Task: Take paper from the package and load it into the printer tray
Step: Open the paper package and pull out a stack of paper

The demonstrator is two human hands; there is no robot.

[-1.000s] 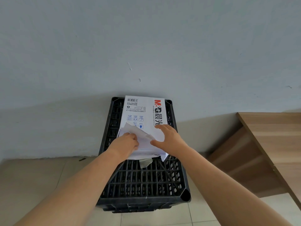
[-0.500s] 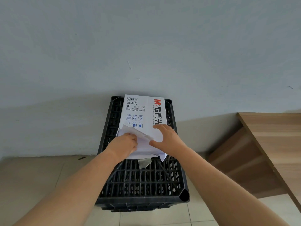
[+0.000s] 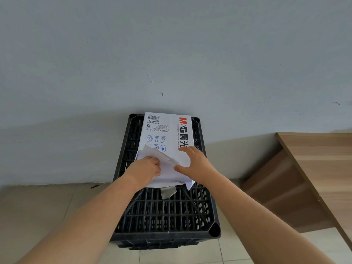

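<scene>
A white paper package (image 3: 165, 130) with red and black print lies flat on a black plastic crate (image 3: 167, 212), its far end by the wall. Its near end is torn open, and a loose wrapper flap (image 3: 152, 152) stands up there. My left hand (image 3: 144, 168) is closed on the torn wrapper at the near left corner. My right hand (image 3: 194, 164) rests palm down on the package's near right part, fingers spread over the wrapper. White sheets (image 3: 167, 178) show at the opened end between my hands. No printer is in view.
The crate stands on a tiled floor (image 3: 38, 210) against a grey wall (image 3: 171, 54). A wooden desk (image 3: 320, 161) with a side panel is to the right. A grey scrap of tape (image 3: 168, 192) hangs from the package's near edge.
My left hand has shifted slightly on the torn flap and my right hand has settled a little on the package. The package stays on the crate.
</scene>
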